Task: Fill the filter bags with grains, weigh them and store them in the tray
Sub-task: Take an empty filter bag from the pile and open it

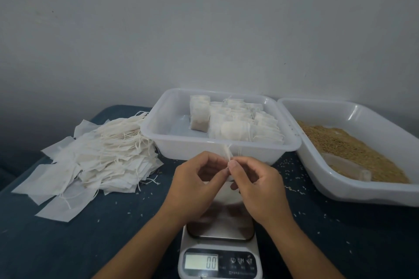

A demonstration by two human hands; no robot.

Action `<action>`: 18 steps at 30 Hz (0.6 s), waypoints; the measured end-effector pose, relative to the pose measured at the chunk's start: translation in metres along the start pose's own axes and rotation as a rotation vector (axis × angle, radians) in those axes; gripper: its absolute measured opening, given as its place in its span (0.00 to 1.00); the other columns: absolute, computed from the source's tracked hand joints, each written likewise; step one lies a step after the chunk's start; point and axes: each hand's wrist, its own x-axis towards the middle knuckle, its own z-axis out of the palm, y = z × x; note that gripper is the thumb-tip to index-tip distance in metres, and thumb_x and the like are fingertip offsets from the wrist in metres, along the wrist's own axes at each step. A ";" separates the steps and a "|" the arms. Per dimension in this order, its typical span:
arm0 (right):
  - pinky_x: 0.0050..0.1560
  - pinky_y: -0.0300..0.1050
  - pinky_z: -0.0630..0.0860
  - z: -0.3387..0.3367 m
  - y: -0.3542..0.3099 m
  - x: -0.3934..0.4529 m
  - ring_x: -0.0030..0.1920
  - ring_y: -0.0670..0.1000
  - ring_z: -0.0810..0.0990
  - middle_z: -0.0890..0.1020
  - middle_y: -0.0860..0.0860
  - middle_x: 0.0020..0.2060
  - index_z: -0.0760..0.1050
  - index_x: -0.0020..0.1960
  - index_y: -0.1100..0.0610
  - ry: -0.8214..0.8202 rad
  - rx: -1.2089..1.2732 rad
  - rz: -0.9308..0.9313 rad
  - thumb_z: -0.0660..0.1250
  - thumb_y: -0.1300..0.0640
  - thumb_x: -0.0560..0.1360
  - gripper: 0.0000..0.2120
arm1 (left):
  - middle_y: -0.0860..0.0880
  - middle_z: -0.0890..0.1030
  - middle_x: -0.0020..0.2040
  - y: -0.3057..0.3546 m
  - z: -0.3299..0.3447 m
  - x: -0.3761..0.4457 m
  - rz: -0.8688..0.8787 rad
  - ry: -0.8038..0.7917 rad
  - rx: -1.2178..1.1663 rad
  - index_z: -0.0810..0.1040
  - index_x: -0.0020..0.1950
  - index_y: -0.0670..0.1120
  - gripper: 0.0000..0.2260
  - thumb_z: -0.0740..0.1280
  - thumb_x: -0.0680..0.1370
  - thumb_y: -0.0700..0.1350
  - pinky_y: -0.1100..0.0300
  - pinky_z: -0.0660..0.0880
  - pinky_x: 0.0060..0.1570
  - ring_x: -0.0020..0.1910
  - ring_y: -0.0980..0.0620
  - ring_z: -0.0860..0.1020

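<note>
Both hands meet above the kitchen scale [220, 253], whose display reads 0.0. My left hand [195, 184] and my right hand [256, 184] together pinch the top of a white filter bag [227, 154]; its drawstring ends stick up between the fingertips. The bag's body is mostly hidden behind the fingers. Behind the hands stands the clear storage tray [158, 136] with several filled bags [240, 120] standing in rows. A second clear tray [353, 190] at the right holds brown grains [344, 145].
A heap of empty filter bags [90, 161] with loose strings lies at the left on the dark blue table [102, 233]. A small clear scoop [349, 169] lies in the grain tray. Stray grains dot the table. A grey wall stands close behind.
</note>
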 end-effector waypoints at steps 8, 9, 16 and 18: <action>0.37 0.31 0.77 -0.001 0.000 0.000 0.37 0.44 0.85 0.86 0.43 0.37 0.84 0.47 0.48 0.013 -0.027 0.015 0.71 0.58 0.80 0.07 | 0.55 0.86 0.44 0.002 0.001 -0.001 0.006 0.008 0.028 0.83 0.49 0.57 0.03 0.74 0.77 0.50 0.62 0.81 0.46 0.45 0.53 0.86; 0.37 0.31 0.77 -0.001 0.001 0.000 0.37 0.45 0.85 0.86 0.44 0.37 0.84 0.47 0.49 0.013 -0.027 0.021 0.71 0.57 0.80 0.06 | 0.55 0.86 0.44 0.002 0.001 -0.001 0.000 0.010 0.026 0.83 0.49 0.56 0.02 0.73 0.77 0.49 0.62 0.81 0.47 0.45 0.53 0.86; 0.37 0.33 0.77 -0.001 0.002 0.001 0.36 0.45 0.84 0.86 0.45 0.36 0.83 0.47 0.52 -0.028 -0.031 0.032 0.69 0.57 0.81 0.06 | 0.51 0.86 0.41 0.005 0.001 -0.003 -0.035 0.028 -0.029 0.82 0.47 0.51 0.01 0.72 0.78 0.46 0.60 0.81 0.46 0.42 0.51 0.86; 0.37 0.35 0.78 -0.001 0.003 0.001 0.37 0.46 0.84 0.85 0.45 0.37 0.83 0.47 0.51 -0.041 -0.047 0.030 0.68 0.57 0.81 0.06 | 0.52 0.86 0.41 0.006 0.001 -0.002 -0.033 0.037 -0.024 0.81 0.47 0.51 0.02 0.73 0.78 0.47 0.61 0.81 0.46 0.42 0.52 0.86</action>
